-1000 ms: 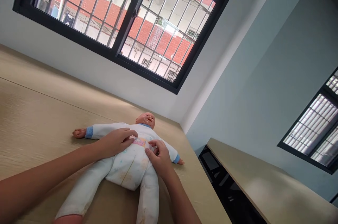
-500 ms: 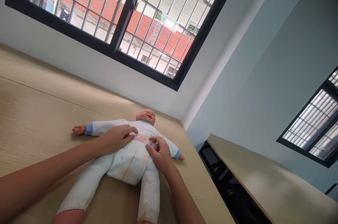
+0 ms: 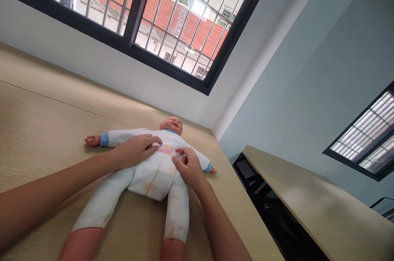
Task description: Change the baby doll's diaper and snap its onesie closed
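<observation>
A baby doll (image 3: 177, 140) lies on its back, arms spread, in a white top with blue cuffs and white leggings. Around its hips is a white diaper (image 3: 154, 175) with pale prints and a coloured waistband (image 3: 166, 150). My left hand (image 3: 141, 149) rests at the left end of the waistband, its bent fingers closed on the diaper's edge. On the opposite side, my right hand (image 3: 190, 165) has thumb and forefinger closed at the other end of the band. What lies under the fingertips is hidden.
The doll lies on a wide tan tabletop (image 3: 40, 138) against the wall under a barred window (image 3: 172, 19). To the right, past a dark gap, stands another tan table (image 3: 295, 187). A second window (image 3: 366, 133) shows on the right.
The view has tilted down slightly, so the doll and hands appear higher and more of its lower legs shows. Both hands keep almost the same place on the diaper.
</observation>
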A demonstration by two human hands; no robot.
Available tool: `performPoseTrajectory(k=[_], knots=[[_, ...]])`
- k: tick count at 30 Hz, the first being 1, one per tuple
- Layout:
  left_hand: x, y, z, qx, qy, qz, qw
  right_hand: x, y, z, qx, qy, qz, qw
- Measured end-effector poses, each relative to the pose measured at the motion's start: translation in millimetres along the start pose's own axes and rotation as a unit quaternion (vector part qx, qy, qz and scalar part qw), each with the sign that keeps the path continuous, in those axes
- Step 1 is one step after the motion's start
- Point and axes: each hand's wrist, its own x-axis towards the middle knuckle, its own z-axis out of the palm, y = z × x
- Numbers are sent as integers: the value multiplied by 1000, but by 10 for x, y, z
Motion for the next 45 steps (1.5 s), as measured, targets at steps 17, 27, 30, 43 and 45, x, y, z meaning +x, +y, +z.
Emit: performPoseTrajectory(k=[17, 27, 30, 43, 45], knots=[[-9, 32, -16, -3, -4, -6, 1000, -8, -33, -12, 4, -13, 6, 1000], [-5, -5, 4, -23, 3, -4, 1000, -6, 2, -1, 6, -12, 8, 1000], [-13, 9, -1, -33, -4, -26, 999, -17, 8, 16, 24, 3, -4, 1000], [73, -151, -6, 130, 30, -118, 984, 132, -163, 161, -102, 63, 32, 992], [11, -284, -103, 174, 19, -182, 968, 107, -185, 162, -118, 72, 24, 990]])
